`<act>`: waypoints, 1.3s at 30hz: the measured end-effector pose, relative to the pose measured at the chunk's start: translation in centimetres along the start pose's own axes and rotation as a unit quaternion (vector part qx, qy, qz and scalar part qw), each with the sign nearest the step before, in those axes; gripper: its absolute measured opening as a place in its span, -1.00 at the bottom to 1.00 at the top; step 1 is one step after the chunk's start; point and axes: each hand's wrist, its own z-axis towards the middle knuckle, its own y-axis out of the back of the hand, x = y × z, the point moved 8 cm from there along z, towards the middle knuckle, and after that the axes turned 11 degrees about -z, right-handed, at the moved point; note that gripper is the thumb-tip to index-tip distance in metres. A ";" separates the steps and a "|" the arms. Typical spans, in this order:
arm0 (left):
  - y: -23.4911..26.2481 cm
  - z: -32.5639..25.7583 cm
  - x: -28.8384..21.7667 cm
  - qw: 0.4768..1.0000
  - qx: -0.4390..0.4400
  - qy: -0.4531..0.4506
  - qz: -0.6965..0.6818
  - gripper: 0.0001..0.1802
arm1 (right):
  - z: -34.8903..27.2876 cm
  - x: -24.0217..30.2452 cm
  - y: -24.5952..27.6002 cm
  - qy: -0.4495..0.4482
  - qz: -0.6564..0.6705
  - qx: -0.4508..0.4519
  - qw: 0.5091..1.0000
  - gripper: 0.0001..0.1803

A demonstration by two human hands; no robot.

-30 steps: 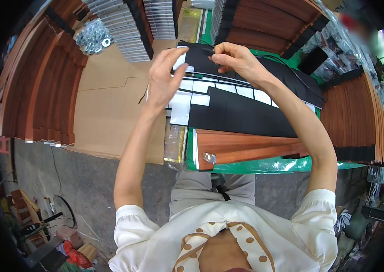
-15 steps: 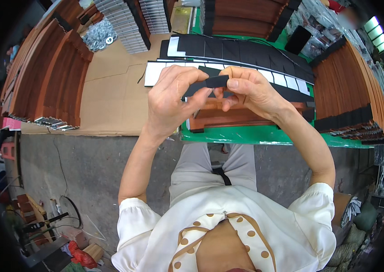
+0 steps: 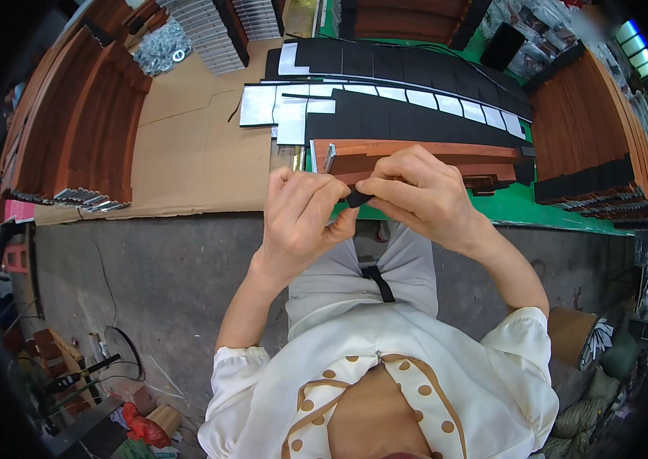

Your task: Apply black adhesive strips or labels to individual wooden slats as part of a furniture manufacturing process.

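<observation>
Between my two hands, at the near edge of the bench, is a small black strip of soft-looking material. My left hand pinches its left end with thumb and fingertips. From the right, my right hand grips the other end, its fingers curled over it. Just beyond the hands lies a reddish-brown wood-grain profile piece with a metal edge at its left end. Farther back, black sheets with white backing are spread in overlapping layers.
Stacked brown profiles stand at the left, with another stack at the right. A pile of metal rings sits at the back left. Cardboard covers the left side and a green covering the right.
Both hands have come nearer to my body, off the black sheets, still holding the black strip. My right fingers now curl over the strip, and the brown profile is more exposed.
</observation>
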 end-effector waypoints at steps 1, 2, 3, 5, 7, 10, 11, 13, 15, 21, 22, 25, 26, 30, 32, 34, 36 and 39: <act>-0.2 -0.2 0.4 1.000 0.015 0.013 -0.017 -0.70 | 0.1 -0.2 -0.1 -0.017 0.003 0.012 1.000 -0.66; -0.4 -0.4 0.8 0.999 0.029 0.026 -0.034 -0.66 | 0.2 -0.3 -0.2 -0.018 0.004 0.014 1.000 -0.66; -0.1 -0.2 1.0 0.999 0.029 0.028 -0.035 -0.66 | 0.3 -0.6 -0.1 -0.025 0.021 0.008 0.999 -0.67; 0.1 0.3 2.2 0.993 0.047 0.081 -0.069 -0.54 | 0.5 -1.5 -0.3 -0.037 0.036 0.004 0.999 -0.67; 0.0 -0.3 4.3 0.986 0.028 0.142 -0.081 -0.49 | 0.6 -3.5 -0.2 -0.114 0.033 -0.034 0.992 -0.70; -0.6 -1.1 6.9 0.971 0.009 0.219 -0.100 -0.50 | 0.8 -5.2 -1.3 -0.178 0.071 -0.037 0.981 -0.73; -1.0 -1.2 7.3 0.963 0.010 0.236 -0.130 -0.54 | 0.9 -5.5 -1.6 -0.188 0.080 -0.038 0.978 -0.74; -1.3 -1.3 7.9 0.954 0.011 0.254 -0.160 -0.58 | 1.2 -5.5 -2.0 -0.183 0.082 -0.025 0.979 -0.73; -1.7 -1.3 8.1 0.947 0.036 0.264 -0.177 -0.71 | 1.4 -5.5 -2.3 -0.177 0.083 -0.012 0.981 -0.73; -1.9 -1.1 8.1 0.944 0.032 0.269 -0.185 -0.73 | 1.8 -5.5 -2.5 -0.163 0.068 -0.009 0.984 -0.74; -2.0 -1.1 8.2 0.944 0.032 0.269 -0.186 -0.73 | 1.8 -5.5 -2.5 -0.164 0.069 -0.007 0.984 -0.74; -1.9 -1.0 8.1 0.952 0.011 0.251 -0.174 -0.71 | 1.9 -5.6 -2.7 -0.165 0.067 -0.004 0.984 -0.74; -1.9 -0.9 8.1 0.953 0.014 0.249 -0.172 -0.71 | 1.9 -5.6 -2.7 -0.164 0.064 -0.003 0.984 -0.73; -1.8 -0.8 7.9 0.956 0.016 0.244 -0.165 -0.72 | 1.8 -5.7 -2.8 -0.164 0.066 -0.003 0.984 -0.73; -1.8 -0.8 7.9 0.956 0.016 0.243 -0.163 -0.72 | 1.8 -5.6 -2.8 -0.156 0.060 -0.005 0.986 -0.73; -1.8 -0.8 7.8 0.957 0.016 0.241 -0.161 -0.72 | 1.8 -5.7 -2.9 -0.153 0.058 -0.005 0.986 -0.74; -1.6 -0.7 7.7 0.960 0.017 0.236 -0.151 -0.74 | 1.9 -5.6 -2.9 -0.150 0.057 -0.005 0.987 -0.74; -1.6 -0.6 7.6 0.962 0.020 0.232 -0.145 -0.74 | 1.9 -5.6 -3.0 -0.149 0.048 0.014 0.988 -0.70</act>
